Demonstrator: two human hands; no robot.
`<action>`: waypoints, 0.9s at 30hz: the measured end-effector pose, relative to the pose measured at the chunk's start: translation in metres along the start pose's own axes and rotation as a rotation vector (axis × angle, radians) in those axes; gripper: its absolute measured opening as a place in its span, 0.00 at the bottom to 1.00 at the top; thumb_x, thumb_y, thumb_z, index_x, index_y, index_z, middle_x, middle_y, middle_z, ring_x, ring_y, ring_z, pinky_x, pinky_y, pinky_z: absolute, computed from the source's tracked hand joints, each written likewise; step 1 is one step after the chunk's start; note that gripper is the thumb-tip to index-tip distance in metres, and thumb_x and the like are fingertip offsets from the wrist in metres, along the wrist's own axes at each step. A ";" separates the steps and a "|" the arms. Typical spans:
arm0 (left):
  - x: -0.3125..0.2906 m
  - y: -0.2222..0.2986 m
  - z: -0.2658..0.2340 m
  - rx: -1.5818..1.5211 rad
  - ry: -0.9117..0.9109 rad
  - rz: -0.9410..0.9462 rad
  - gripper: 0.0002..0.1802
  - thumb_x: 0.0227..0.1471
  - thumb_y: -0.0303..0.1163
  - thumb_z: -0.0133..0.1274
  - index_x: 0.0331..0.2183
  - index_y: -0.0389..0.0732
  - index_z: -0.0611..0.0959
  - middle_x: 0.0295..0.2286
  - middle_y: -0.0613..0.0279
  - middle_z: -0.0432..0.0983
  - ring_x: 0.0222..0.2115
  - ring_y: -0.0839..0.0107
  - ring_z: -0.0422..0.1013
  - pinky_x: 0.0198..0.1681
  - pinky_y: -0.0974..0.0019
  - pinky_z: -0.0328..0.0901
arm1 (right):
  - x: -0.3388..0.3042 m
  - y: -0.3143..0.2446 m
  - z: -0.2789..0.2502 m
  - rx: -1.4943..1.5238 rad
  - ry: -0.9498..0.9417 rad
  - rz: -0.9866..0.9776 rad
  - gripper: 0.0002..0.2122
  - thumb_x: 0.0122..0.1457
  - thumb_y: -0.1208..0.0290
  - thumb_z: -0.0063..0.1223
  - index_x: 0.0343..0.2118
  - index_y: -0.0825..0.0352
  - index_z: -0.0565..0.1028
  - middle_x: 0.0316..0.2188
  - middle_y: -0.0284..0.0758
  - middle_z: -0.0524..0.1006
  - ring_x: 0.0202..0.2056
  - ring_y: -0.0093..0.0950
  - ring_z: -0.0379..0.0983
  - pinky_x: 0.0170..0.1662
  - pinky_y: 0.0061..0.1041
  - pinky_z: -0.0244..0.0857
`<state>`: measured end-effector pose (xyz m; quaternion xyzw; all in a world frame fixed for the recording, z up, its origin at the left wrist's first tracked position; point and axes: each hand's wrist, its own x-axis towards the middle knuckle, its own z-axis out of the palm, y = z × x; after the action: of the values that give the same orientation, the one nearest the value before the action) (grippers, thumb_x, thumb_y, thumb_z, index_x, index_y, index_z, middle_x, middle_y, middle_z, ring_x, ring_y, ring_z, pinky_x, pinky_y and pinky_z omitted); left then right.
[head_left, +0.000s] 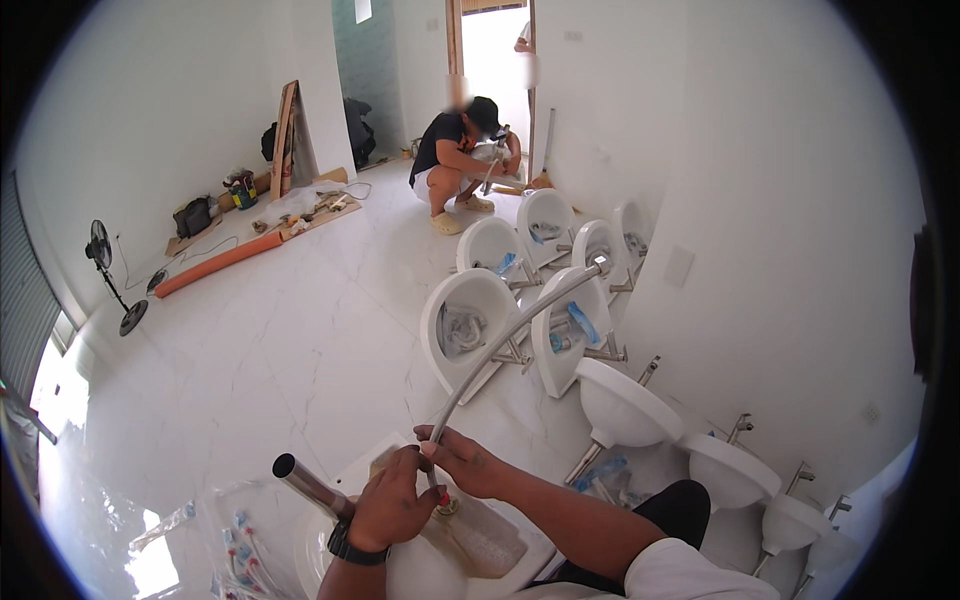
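Gripping now: right hand [465, 462], fingers bent in around the metal hose [490, 350] low on its length, a narrow hold.
Left hand's part: left hand [395, 495] curled in just beside it, thumb down by a small red piece [443, 497]; whether its finger pads press on the hose I cannot tell.
Hose, where: low end between the two hands, over the white basin [490, 550] close in front of the wearer.
Hose, long axis: climbing steeply out of the hands, then bowing away and to the right, its free end [601, 264] across the view of the standing basins [465, 300] beyond.
Nearer hand: right one sits higher on the hose; left one lies closer to the red piece and the brass-coloured fitting [450, 508] beside it.
Key line: fitting lies below the right hand and just right of the left thumb, so the hose's low stretch points down towards it; actual contact is hidden by fingers.
Left flank: chrome pipe [305, 477] tilted up and leftward, next to the left wrist, apart from the hose.
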<state>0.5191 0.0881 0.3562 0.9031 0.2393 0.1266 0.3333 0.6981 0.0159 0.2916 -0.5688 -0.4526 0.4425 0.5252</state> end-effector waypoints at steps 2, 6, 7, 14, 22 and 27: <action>0.001 -0.002 0.001 0.013 -0.006 0.073 0.29 0.56 0.35 0.63 0.56 0.38 0.73 0.50 0.47 0.76 0.51 0.43 0.75 0.53 0.47 0.71 | -0.001 -0.007 0.000 -0.098 -0.055 0.039 0.42 0.71 0.37 0.44 0.72 0.72 0.57 0.65 0.56 0.67 0.65 0.43 0.68 0.66 0.39 0.65; 0.003 -0.004 0.001 0.057 -0.044 0.125 0.27 0.56 0.35 0.63 0.55 0.38 0.77 0.50 0.47 0.76 0.50 0.43 0.76 0.52 0.46 0.72 | -0.004 -0.025 -0.004 -0.208 -0.159 0.097 0.45 0.71 0.35 0.40 0.74 0.74 0.52 0.72 0.54 0.58 0.74 0.46 0.52 0.75 0.40 0.49; 0.002 -0.003 0.000 0.055 -0.074 0.109 0.26 0.56 0.34 0.63 0.54 0.38 0.78 0.50 0.47 0.76 0.49 0.43 0.76 0.52 0.46 0.72 | -0.004 -0.029 -0.005 -0.267 -0.161 0.066 0.45 0.71 0.34 0.40 0.74 0.74 0.52 0.72 0.55 0.58 0.74 0.47 0.52 0.74 0.40 0.50; 0.002 0.006 -0.001 0.009 -0.083 -0.036 0.26 0.58 0.33 0.62 0.57 0.40 0.78 0.47 0.48 0.76 0.46 0.43 0.77 0.48 0.45 0.73 | -0.021 -0.061 -0.010 -0.621 -0.059 -0.109 0.34 0.70 0.41 0.46 0.62 0.73 0.70 0.57 0.49 0.74 0.57 0.47 0.73 0.64 0.44 0.60; 0.000 0.008 -0.007 0.063 -0.102 0.022 0.36 0.59 0.37 0.63 0.65 0.37 0.72 0.48 0.49 0.75 0.47 0.49 0.77 0.50 0.50 0.72 | -0.100 -0.178 -0.041 -0.240 -0.153 -0.787 0.15 0.64 0.72 0.62 0.53 0.63 0.81 0.44 0.41 0.82 0.48 0.40 0.80 0.55 0.41 0.71; 0.001 0.011 -0.005 0.020 -0.136 -0.059 0.37 0.60 0.38 0.62 0.66 0.36 0.71 0.47 0.49 0.75 0.46 0.51 0.78 0.50 0.52 0.72 | -0.120 -0.208 -0.021 0.116 -0.331 -1.185 0.11 0.65 0.69 0.65 0.49 0.62 0.85 0.41 0.37 0.77 0.46 0.38 0.80 0.56 0.44 0.68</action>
<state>0.5223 0.0839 0.3674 0.9055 0.2439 0.0524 0.3434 0.6847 -0.0973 0.5037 -0.1151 -0.7424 0.1819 0.6344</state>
